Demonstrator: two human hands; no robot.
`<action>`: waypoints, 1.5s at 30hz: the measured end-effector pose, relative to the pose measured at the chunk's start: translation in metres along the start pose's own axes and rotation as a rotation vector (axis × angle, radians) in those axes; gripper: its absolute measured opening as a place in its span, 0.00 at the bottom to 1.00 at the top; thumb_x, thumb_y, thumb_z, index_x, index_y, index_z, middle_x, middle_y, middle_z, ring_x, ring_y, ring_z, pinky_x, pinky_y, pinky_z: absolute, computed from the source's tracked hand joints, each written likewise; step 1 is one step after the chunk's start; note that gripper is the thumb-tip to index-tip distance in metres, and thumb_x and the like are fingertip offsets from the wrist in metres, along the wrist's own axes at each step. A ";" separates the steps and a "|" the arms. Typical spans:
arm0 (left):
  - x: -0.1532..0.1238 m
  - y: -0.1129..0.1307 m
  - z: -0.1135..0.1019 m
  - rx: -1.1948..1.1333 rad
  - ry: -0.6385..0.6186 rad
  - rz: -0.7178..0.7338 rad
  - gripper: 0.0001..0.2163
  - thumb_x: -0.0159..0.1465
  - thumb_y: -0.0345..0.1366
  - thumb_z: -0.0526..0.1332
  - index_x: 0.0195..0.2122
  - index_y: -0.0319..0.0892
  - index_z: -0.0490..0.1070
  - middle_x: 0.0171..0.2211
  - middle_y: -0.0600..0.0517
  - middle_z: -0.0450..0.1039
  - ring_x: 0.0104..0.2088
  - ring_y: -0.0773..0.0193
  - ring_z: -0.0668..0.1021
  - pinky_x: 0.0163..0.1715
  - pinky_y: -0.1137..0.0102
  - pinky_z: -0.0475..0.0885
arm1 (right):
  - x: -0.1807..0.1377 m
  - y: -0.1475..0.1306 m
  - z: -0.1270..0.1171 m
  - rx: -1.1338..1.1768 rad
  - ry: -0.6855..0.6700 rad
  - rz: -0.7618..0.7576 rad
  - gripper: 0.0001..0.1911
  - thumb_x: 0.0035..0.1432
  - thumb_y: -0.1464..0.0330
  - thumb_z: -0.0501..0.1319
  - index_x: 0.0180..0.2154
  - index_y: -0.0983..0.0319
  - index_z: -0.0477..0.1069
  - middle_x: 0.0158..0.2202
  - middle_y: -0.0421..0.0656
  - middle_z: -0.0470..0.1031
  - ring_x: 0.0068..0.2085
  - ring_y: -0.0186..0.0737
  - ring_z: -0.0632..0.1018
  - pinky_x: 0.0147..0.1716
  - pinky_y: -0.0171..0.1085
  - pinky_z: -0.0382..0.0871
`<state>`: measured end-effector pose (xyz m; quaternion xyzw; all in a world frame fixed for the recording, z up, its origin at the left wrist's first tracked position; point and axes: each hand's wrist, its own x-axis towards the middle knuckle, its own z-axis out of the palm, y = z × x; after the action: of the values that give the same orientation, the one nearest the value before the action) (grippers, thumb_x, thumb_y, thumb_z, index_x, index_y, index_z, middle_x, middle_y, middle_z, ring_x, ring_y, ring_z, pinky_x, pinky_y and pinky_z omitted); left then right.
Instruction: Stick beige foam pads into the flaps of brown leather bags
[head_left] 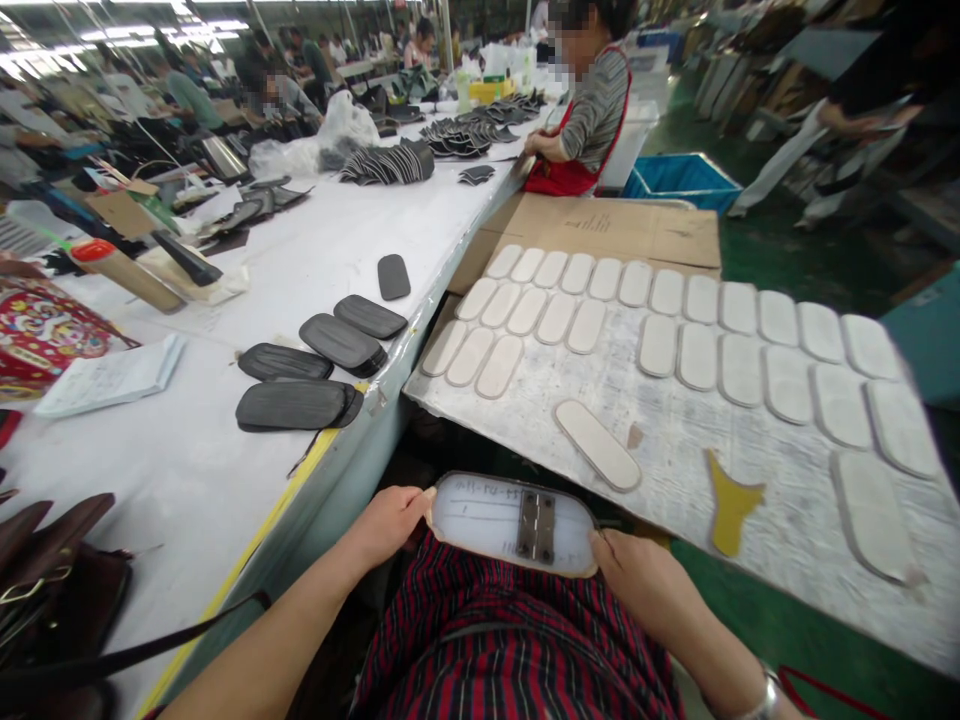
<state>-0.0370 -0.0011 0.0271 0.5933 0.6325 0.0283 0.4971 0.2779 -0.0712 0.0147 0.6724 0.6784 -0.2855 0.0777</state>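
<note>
Over my lap I hold a translucent oval plastic template (480,512) with handwriting and a dark metal hinge (537,526) fixed near its right end. My left hand (394,522) pinches the template's left end. At the opposite end, my right hand (637,572) grips the edge between thumb and fingers. Whether another piece lies beneath the template cannot be made out. Just beyond it, one pale oval piece (598,445) lies at a slant on the board (540,395). A yellow Y-shaped piece (731,505) rests farther right on that board.
Rows of pale oval pieces (701,300) cover much of the board. Black oval pieces (292,404) are stacked along the edge of the white table (187,440). A brown leather bag (67,570) sits at left. A co-worker (592,110) is beyond, near a blue crate (682,180).
</note>
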 end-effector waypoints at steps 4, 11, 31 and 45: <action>-0.002 0.004 0.003 0.300 0.170 0.114 0.15 0.58 0.42 0.49 0.17 0.42 0.58 0.16 0.55 0.61 0.21 0.66 0.69 0.23 0.73 0.61 | -0.001 0.001 0.000 -0.088 0.002 -0.038 0.18 0.63 0.68 0.43 0.30 0.63 0.68 0.28 0.49 0.75 0.31 0.46 0.77 0.26 0.37 0.61; 0.020 0.000 0.000 0.052 -0.023 -0.086 0.10 0.55 0.38 0.48 0.20 0.41 0.59 0.18 0.54 0.65 0.19 0.65 0.73 0.18 0.73 0.66 | -0.001 0.000 -0.004 -0.180 0.002 -0.091 0.17 0.62 0.69 0.43 0.32 0.63 0.69 0.28 0.49 0.75 0.30 0.49 0.77 0.25 0.39 0.62; -0.002 0.010 0.017 0.604 0.209 0.102 0.17 0.57 0.50 0.49 0.23 0.42 0.64 0.26 0.47 0.71 0.29 0.56 0.74 0.29 0.68 0.62 | 0.002 0.027 0.005 1.070 -0.137 0.296 0.29 0.62 0.53 0.37 0.30 0.66 0.66 0.21 0.44 0.72 0.18 0.32 0.72 0.19 0.30 0.65; -0.004 0.003 0.018 0.534 0.157 0.116 0.17 0.53 0.51 0.55 0.30 0.41 0.68 0.32 0.46 0.74 0.35 0.54 0.75 0.34 0.68 0.63 | -0.008 0.002 0.005 0.475 -0.125 0.058 0.14 0.57 0.62 0.52 0.27 0.65 0.68 0.20 0.42 0.73 0.20 0.32 0.71 0.22 0.30 0.59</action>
<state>-0.0238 -0.0130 0.0223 0.7346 0.6189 -0.0651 0.2704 0.2792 -0.0807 0.0141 0.6719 0.5668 -0.4757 -0.0323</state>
